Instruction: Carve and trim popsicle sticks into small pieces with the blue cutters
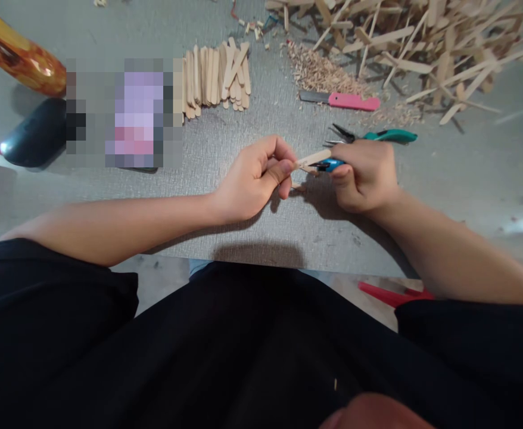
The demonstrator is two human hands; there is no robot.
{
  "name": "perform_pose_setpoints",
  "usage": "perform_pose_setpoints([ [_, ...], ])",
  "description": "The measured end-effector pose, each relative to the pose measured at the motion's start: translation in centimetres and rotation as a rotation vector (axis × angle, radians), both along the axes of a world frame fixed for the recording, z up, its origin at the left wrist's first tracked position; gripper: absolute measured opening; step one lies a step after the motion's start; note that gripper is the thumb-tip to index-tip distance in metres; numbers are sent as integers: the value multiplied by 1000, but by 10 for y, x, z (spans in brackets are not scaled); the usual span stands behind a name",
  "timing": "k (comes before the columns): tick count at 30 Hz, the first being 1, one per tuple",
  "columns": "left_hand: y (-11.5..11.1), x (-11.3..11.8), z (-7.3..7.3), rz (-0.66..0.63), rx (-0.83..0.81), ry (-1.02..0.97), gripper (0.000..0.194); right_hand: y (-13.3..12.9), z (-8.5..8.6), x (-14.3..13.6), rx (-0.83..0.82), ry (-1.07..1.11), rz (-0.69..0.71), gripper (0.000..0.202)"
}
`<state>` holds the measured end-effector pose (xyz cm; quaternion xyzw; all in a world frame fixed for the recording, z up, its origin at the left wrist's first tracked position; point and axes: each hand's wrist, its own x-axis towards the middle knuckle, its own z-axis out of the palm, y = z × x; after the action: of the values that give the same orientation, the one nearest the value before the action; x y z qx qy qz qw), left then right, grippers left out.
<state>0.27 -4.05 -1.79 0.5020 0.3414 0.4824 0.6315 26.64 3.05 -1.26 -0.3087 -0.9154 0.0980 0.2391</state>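
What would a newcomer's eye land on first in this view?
Probably the messy heap of sticks filling the top right, with the bright pink knife lying below it at the edge of the shavings. Next, likely the centre, where the left hand pinches a stick and the right hand holds a blue tool up close to it.

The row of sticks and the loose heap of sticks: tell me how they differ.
The row of sticks lies mostly side by side, with a few crossed at one end; the loose heap is tangled at many angles. The row is compact, while the heap spreads much wider and runs off the picture's top edge. Both consist of pale, flat wooden sticks on the gray table.
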Motion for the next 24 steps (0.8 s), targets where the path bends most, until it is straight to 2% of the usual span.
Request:
perform_pose_setpoints([
  [5,-4,2,3,-5,65,-23,34,2,-4,-2,48,-3,-57,76],
  [11,-4,2,2,47,-39,1,37,1,-6,-1,85,40,-93,78],
  [20,-2,0,6,79,-67,94,33,-4,-6,0,95,40,-93,79],
  [24,-1,-1,4,50,-67,111,33,-4,-7,1,92,66,-70,77],
])
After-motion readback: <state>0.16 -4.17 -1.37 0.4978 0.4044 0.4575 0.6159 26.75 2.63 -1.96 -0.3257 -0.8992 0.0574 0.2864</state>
